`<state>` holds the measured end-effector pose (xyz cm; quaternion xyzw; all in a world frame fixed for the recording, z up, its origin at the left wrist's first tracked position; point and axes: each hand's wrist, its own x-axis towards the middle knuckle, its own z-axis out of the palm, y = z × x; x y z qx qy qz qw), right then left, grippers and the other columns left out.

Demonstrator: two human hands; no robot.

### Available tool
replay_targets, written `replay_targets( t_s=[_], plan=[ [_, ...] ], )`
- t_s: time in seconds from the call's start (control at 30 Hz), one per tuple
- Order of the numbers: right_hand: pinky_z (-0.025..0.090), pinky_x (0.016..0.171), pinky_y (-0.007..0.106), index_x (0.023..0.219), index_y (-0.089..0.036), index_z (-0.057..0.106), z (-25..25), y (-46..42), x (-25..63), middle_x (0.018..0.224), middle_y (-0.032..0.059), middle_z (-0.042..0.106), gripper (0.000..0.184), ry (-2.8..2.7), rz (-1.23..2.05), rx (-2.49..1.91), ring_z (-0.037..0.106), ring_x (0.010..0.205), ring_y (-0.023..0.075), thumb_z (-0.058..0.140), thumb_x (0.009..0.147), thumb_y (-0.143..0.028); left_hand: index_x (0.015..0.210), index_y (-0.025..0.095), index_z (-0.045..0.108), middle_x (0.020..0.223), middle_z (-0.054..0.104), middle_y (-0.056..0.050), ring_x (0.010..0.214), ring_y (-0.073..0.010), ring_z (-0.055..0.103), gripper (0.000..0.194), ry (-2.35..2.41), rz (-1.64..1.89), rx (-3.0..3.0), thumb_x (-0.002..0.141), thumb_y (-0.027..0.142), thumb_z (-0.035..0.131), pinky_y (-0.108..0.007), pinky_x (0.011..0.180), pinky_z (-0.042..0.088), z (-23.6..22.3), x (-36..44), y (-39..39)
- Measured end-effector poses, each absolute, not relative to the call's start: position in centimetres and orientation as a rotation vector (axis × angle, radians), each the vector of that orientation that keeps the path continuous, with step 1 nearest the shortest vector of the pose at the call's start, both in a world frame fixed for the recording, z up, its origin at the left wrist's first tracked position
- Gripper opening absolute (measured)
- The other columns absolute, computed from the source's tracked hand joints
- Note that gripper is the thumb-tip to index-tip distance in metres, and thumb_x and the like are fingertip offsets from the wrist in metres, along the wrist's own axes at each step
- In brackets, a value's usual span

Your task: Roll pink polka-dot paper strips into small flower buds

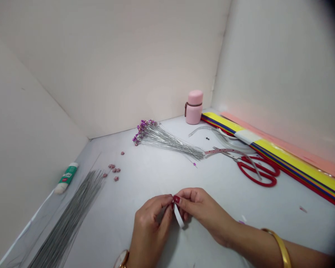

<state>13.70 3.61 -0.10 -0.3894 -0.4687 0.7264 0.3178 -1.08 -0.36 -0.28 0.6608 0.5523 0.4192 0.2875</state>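
A narrow white strip (179, 217), looped downward, hangs from the pinched fingertips of both hands near the front of the table. My left hand (150, 219) is closed, its thumb and forefinger meeting at the strip's upper end. Against them, my right hand (202, 210) pinches the same spot with thumb and fingers. Whether anything smaller sits between the fingertips is hidden. Several small pinkish-brown flower-shaped beads (116, 178) lie beyond my left hand. Farther back rests a bundle of thin silver wires (170, 141) with purple and pinkish tips.
Grey bare wires (69, 216) and a green-and-white glue stick (66, 178) lie at left. Red-handled scissors (273, 181), clear curled strips (226, 139) and long coloured paper strips (281, 149) are at right. A pink flask (194, 108) stands by the back wall.
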Motion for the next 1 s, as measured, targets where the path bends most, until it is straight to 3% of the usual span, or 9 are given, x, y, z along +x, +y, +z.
replay_targets(
  t_s=[0.1,0.27,0.47,0.7,1.0],
  plan=[
    [0.032,0.05,0.02,0.073,-0.011,0.063,0.1,3.6,13.8,0.052,-0.0025,0.051,0.028,-1.192,1.93,-1.027,0.042,0.048,0.0074,0.056,0.073,-0.039,0.09,0.021,0.066,0.095,0.066,-0.007,0.087,-0.02,0.06,0.02,1.395,1.133,1.673,0.076,0.017,0.052,-0.029,0.079,0.046,-0.3,-1.1,-0.2],
    [0.032,0.05,0.02,0.077,-0.011,0.063,-0.1,3.7,14.0,0.053,-0.0023,0.052,0.028,-1.26,1.941,-1.001,0.042,0.048,0.007,0.054,0.075,-0.037,0.088,0.017,0.062,0.079,0.064,-0.005,0.073,-0.0167,0.06,0.019,1.374,1.105,1.347,0.081,0.026,0.047,-0.026,0.066,0.048,-0.2,-1.0,0.2],
    [0.032,0.049,0.02,0.072,-0.01,0.062,-0.7,3.8,13.9,0.05,-0.0027,0.051,0.028,-1.311,1.916,-0.984,0.042,0.047,0.0068,0.057,0.074,-0.038,0.077,0.016,0.064,0.075,0.059,-0.004,0.071,-0.015,0.056,0.012,1.373,1.115,1.393,0.074,0.026,0.058,-0.023,0.064,0.044,-0.2,-0.9,0.3],
    [0.035,0.051,0.02,0.072,-0.011,0.059,-0.4,3.6,13.7,0.057,-0.0009,0.056,0.025,-1.268,1.965,-1.014,0.048,0.051,0.0082,0.061,0.07,-0.036,0.075,0.013,0.061,0.064,0.064,-0.002,0.058,-0.0112,0.056,0.013,1.395,1.149,0.85,0.069,0.024,0.065,-0.022,0.058,0.044,-0.5,-0.6,0.4],
    [0.032,0.047,0.019,0.07,-0.01,0.058,0.2,3.4,13.6,0.054,0.0002,0.058,0.026,-1.168,2.025,-1.031,0.049,0.047,0.007,0.062,0.069,-0.036,0.076,0.013,0.062,0.071,0.065,-0.005,0.063,-0.0146,0.06,0.01,1.359,1.234,1.011,0.071,0.022,0.062,-0.026,0.062,0.047,-1.1,-0.8,0.2]
  ],
)
